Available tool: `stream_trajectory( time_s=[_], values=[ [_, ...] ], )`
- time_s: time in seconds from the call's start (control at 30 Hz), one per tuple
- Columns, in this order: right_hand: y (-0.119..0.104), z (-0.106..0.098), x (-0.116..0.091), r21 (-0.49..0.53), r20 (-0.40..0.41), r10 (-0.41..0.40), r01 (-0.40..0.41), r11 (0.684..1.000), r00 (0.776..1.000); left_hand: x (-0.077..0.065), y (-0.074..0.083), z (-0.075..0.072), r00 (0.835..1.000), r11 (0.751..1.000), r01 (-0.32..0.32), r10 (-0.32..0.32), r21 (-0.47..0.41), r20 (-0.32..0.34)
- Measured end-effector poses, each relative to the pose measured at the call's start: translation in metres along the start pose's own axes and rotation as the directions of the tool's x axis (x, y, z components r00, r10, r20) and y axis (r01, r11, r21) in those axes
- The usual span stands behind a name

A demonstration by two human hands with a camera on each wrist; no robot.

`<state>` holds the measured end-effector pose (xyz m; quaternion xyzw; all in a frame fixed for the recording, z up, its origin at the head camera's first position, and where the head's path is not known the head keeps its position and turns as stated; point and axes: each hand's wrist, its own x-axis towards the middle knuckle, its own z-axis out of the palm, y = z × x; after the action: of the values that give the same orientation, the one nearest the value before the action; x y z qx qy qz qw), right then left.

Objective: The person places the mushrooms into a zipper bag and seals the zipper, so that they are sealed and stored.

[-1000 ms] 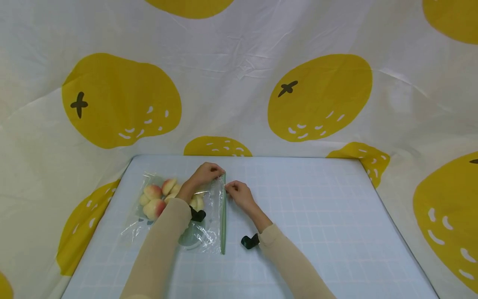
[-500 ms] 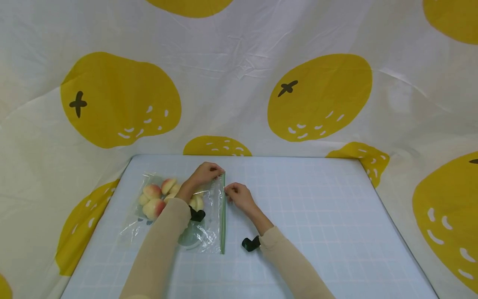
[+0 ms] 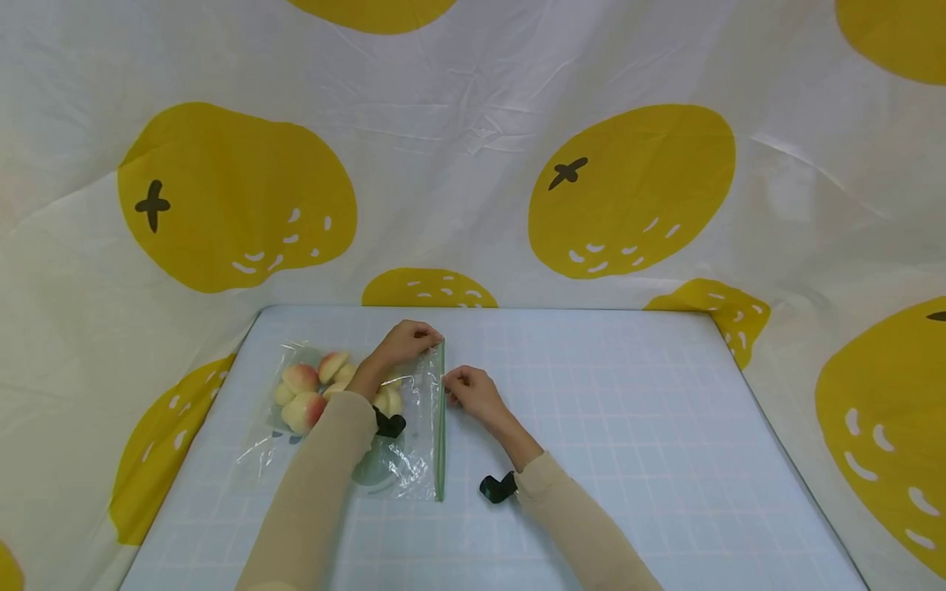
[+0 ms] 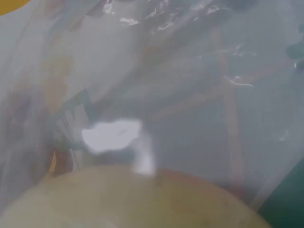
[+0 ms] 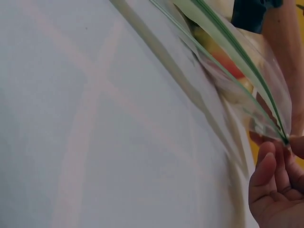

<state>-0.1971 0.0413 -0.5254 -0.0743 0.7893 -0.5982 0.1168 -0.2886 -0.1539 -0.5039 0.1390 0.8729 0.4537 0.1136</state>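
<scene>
A clear zip bag [image 3: 415,460] with a green zip edge [image 3: 441,443] lies on the table, several peaches [image 3: 301,410] with red blush inside it. My left hand [image 3: 405,341] pinches the far end of that edge, its forearm crossing over the bag. My right hand [image 3: 473,390] pinches the zip a little nearer to me. In the right wrist view, the two green strips [image 5: 247,59] meet at the right fingers [image 5: 266,171] and stand apart beyond them. The left wrist view is blurred, with shiny plastic [image 4: 185,85] and a pale rounded shape [image 4: 133,199].
The table [image 3: 628,460] has a pale blue cloth with a faint grid. Behind it hangs a white curtain [image 3: 458,189] printed with yellow fruit. Black wrist mounts [image 3: 498,488] stick out from the sleeves, close over the table and bag.
My right hand has slid slightly toward me along the green zip edge, still pinching it. The left hand stays at the far corner.
</scene>
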Motion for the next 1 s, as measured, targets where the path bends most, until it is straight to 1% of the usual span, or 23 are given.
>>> stream_trajectory(
  time_s=[0.27,0.5,0.73,1.0],
  values=[
    [0.0,-0.001,-0.005,0.017,0.018,-0.008,0.007,1.0,1.0,0.0,0.002,0.001,1.0,1.0,0.004,-0.004,-0.011,-0.009],
    [0.004,0.0,-0.008,0.002,0.042,-0.046,0.046,0.999,0.998,-0.002,0.003,0.0,1.0,1.0,-0.013,0.013,-0.013,-0.002],
    [0.004,0.001,-0.013,0.054,0.063,-0.006,0.002,0.999,0.998,-0.002,0.0,-0.001,1.0,0.999,-0.007,0.007,-0.031,0.01],
    [0.003,0.002,-0.018,0.052,0.091,0.005,-0.009,0.999,0.996,0.0,-0.003,-0.002,1.0,1.0,-0.012,0.012,-0.021,0.008]
  ],
)
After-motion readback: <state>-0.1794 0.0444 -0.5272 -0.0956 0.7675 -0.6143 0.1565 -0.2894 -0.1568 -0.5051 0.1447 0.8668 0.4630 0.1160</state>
